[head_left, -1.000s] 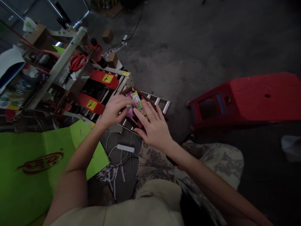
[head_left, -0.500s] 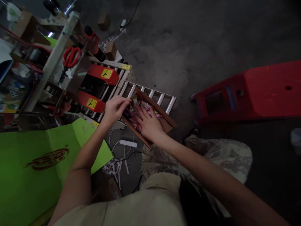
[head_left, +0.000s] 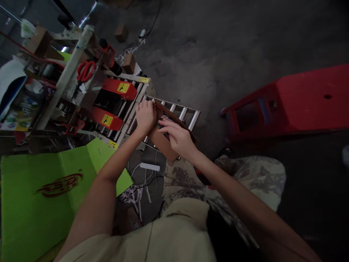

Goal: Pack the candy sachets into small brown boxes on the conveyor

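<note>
The left hand (head_left: 146,115) is bent over the near-left end of a cardboard carton (head_left: 163,145), its fingertips hidden so that I cannot tell how tightly they close, while the right hand (head_left: 178,139) — half-open, fingers loosely extended, with no object visible in its grasp — is over the carton's opening, where shiny, colourful packets (head_left: 164,118), too covered to count, lie inside. The carton sits on smooth metal rollers (head_left: 193,120), near two red blocks (head_left: 120,89) bearing one yellow label (head_left: 123,87) each — and one pair of red-handled scissors (head_left: 85,70).
</note>
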A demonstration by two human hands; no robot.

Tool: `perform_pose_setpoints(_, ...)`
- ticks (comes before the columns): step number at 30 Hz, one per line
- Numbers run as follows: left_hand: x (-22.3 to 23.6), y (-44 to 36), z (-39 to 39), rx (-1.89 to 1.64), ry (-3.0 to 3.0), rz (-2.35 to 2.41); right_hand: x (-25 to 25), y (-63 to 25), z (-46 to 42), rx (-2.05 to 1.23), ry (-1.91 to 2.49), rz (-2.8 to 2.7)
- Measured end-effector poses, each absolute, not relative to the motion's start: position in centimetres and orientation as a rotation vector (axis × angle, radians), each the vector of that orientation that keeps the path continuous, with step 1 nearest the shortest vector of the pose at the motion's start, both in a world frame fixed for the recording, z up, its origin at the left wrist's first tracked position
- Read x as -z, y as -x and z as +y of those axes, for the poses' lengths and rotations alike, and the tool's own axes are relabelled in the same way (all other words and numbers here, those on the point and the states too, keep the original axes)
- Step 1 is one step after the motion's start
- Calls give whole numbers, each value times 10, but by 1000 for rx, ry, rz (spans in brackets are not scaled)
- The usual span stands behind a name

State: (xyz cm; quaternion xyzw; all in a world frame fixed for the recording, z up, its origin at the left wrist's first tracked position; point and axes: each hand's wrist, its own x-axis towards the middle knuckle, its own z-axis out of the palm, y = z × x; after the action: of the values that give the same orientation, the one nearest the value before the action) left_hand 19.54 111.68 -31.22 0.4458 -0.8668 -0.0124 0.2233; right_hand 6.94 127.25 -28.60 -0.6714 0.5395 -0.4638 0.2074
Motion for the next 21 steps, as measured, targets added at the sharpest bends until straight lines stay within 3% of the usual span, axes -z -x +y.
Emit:
perform_pose_setpoints(5,325,-194,1110,135,-1299,-2307,251,-60,1289,1130,1839,1893)
perform_pose_setpoints(11,307,-202,1111,239,-1401,-2073,299,-92,1317,791,2066,1928)
perform_pose_setpoints(14,296,-205,1159,293,-1187,-2102,308,-92,1317,840,2058,1922)
perform_pose_setpoints(17,298,-204,1222,477,-911,-2525,303,-72,1315,939,1978,1726)
perform_pose_setpoints(21,306,-200,1253,400,-905,-2821,306,-29,1337,1329,1563,1539)
